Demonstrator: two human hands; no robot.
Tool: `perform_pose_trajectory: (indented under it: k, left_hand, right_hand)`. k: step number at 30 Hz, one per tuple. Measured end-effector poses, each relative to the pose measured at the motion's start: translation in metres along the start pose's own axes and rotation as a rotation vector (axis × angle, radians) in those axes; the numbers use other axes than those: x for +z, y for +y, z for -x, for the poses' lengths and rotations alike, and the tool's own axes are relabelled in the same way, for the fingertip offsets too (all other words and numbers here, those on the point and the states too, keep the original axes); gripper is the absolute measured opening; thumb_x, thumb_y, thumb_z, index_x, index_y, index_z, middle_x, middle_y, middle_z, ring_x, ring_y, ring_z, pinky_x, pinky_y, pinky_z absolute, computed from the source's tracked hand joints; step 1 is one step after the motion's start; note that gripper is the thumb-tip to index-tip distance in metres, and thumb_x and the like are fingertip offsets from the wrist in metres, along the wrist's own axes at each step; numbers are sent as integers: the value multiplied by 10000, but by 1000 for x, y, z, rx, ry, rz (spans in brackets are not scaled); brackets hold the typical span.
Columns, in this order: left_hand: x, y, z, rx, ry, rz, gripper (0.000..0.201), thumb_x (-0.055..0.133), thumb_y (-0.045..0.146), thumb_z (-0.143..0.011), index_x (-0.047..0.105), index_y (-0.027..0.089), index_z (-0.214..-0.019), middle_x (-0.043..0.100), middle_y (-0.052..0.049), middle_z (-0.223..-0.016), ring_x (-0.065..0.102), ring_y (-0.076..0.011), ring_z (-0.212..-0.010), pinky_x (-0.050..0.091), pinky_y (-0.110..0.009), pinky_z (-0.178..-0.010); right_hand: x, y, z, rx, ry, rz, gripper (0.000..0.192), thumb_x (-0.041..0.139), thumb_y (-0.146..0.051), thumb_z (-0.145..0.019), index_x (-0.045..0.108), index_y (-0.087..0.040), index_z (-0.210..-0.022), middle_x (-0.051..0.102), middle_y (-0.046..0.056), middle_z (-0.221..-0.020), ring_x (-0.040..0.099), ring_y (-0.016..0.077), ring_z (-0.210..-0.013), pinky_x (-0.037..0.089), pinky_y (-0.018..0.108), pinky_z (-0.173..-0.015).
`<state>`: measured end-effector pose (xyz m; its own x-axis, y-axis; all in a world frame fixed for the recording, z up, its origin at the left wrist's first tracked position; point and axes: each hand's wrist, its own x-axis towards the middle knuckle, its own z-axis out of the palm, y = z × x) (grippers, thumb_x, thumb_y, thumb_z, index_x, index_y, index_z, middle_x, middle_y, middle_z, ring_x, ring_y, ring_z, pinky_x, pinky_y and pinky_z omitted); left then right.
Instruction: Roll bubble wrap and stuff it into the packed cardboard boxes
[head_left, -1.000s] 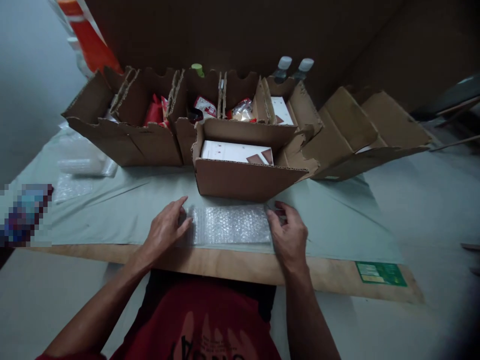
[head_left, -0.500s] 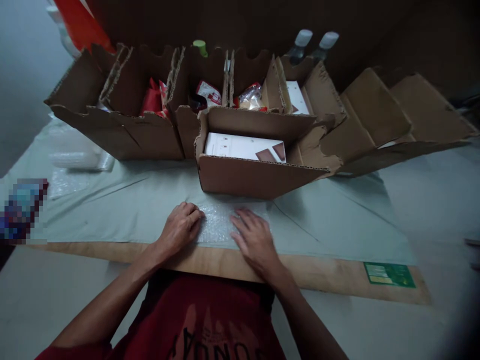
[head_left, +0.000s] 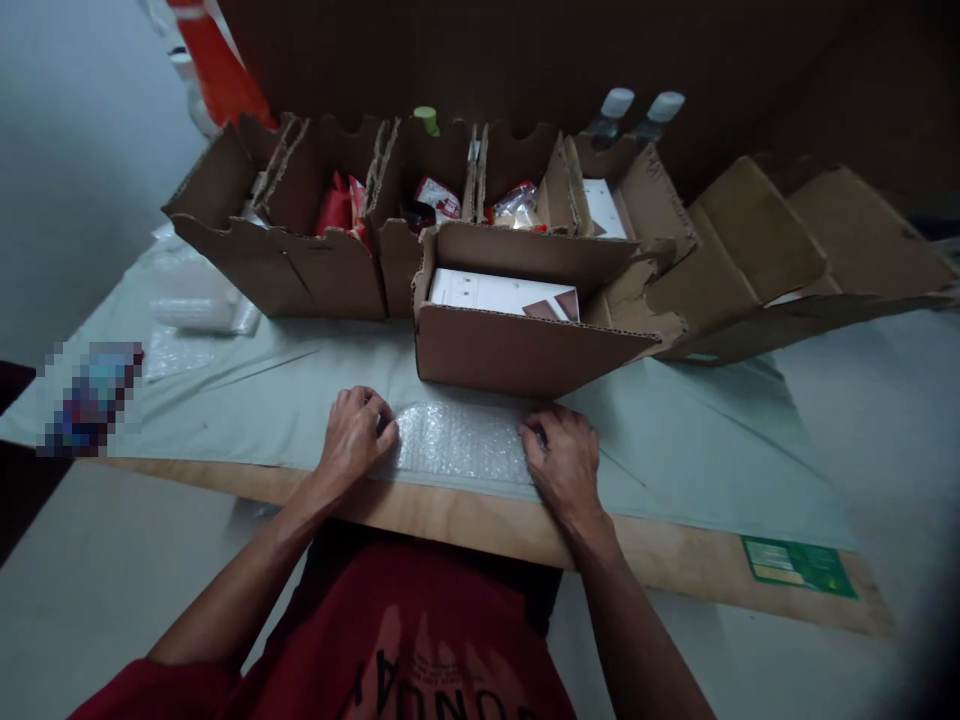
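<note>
Left hand: the left hand [head_left: 352, 438] rests palm down on the left end of the bubble wrap [head_left: 459, 445], its fingers curled over the edge and pressing on it; whether they pinch the sheet cannot be told.
Right hand: the right hand [head_left: 564, 466] lies on the right end of the same sheet, its fingers bent at that edge; whether it grips the sheet or only presses it cannot be told.
Bubble wrap: a clear rectangular piece, flat on the pale green cloth [head_left: 262, 400], between the two hands and just in front of the nearest box.
Near box: an open cardboard box [head_left: 517, 350] stands just behind the wrap, with a white carton [head_left: 487, 293] lying flat inside it.
Back row: a line of open cardboard boxes [head_left: 300, 270] stands behind, holding red packets [head_left: 337, 208] and other wrapped goods; two bottles [head_left: 637, 110] with pale caps stand behind that row.
Right side: more cardboard boxes [head_left: 787, 260] lean over, further right on the cloth.
Table edge: a wooden board [head_left: 465, 520] shows under the cloth, with a green label [head_left: 799, 565] near its right end.
Left side: some clear plastic packaging [head_left: 199, 310] lies on the cloth, well apart from the hands.
</note>
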<state>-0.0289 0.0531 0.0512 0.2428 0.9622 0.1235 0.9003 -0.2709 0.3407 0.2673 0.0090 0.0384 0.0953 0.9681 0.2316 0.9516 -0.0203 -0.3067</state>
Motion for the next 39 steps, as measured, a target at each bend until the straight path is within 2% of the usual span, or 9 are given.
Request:
perform_pose_trajectory:
  k: [7,9,13,18,24,29,34,36,39]
  left_hand:
    - [0,0,9,-37,48,48,390,654,274,-858,616,189,-1236,644,-111,-1060,574,-303,-1018,488,-450,-922]
    - [0,2,2,-50,0,58,453,662,273,-837,609,167,-1274,628,-130,-1082,569,-322,-1042,478,-472,-938]
    - [3,8,-15,-26,-61,106,202,641,211,-781,693,171,-973,626,-146,-1047,566,-341,-1038,477,-493,-924]
    - [-8,4,-5,16,-79,217,72,578,178,-769,629,211,-808,677,-54,-896,622,-234,-888,510,-355,-822]
    - [-51,-18,-30,17,-15,274,160,575,279,-869,649,221,-998,696,0,-805,639,-173,-734,479,-269,-715]
    - [-57,-23,-71,123,70,55,397,623,216,-853,645,159,-1245,717,-142,-1163,625,-317,-1104,477,-466,-985]
    - [-63,-28,10,311,-100,353,462,615,356,-936,574,228,-1377,627,-132,-1380,523,-320,-1340,451,-515,-1104]
    - [-59,-25,54,393,-173,374,717,736,455,-860,468,251,-1493,540,-156,-1506,404,-371,-1457,396,-564,-1159]
    - [-42,-17,88,418,-70,277,687,694,295,-894,429,226,-1524,567,-180,-1476,444,-374,-1429,362,-595,-1163]
  right_hand:
    - [0,7,9,-1,-17,-34,364,506,-319,-922,686,-147,-1187,731,160,-1088,624,314,-964,441,444,-872]
    - [-1,5,1,-4,-54,-9,325,508,-315,-914,723,-152,-1095,732,171,-1046,621,312,-924,438,437,-843]
    - [-14,2,-2,-50,-87,-56,226,503,-300,-898,685,-202,-807,719,113,-871,633,265,-835,456,392,-791]
    - [-43,-4,35,81,-232,-418,206,543,-366,-913,667,-214,-975,720,27,-784,660,187,-675,504,305,-652]
    - [-34,-63,61,29,-512,-786,578,505,-257,-961,469,-244,-1537,708,-17,-837,610,115,-624,498,223,-612]
    - [-4,-104,41,-9,-542,-828,436,497,-280,-986,646,-268,-1396,756,23,-954,648,143,-717,535,275,-725]
    - [2,-106,30,137,-613,-1021,307,566,-362,-947,756,-190,-1116,781,72,-1037,718,175,-783,585,300,-735]
    - [0,-105,27,196,-621,-1112,297,601,-371,-916,749,-178,-1087,780,73,-1018,721,174,-775,587,290,-696]
    - [-1,-105,24,278,-648,-1195,310,625,-403,-902,741,-168,-1066,772,57,-874,695,162,-689,522,248,-562]
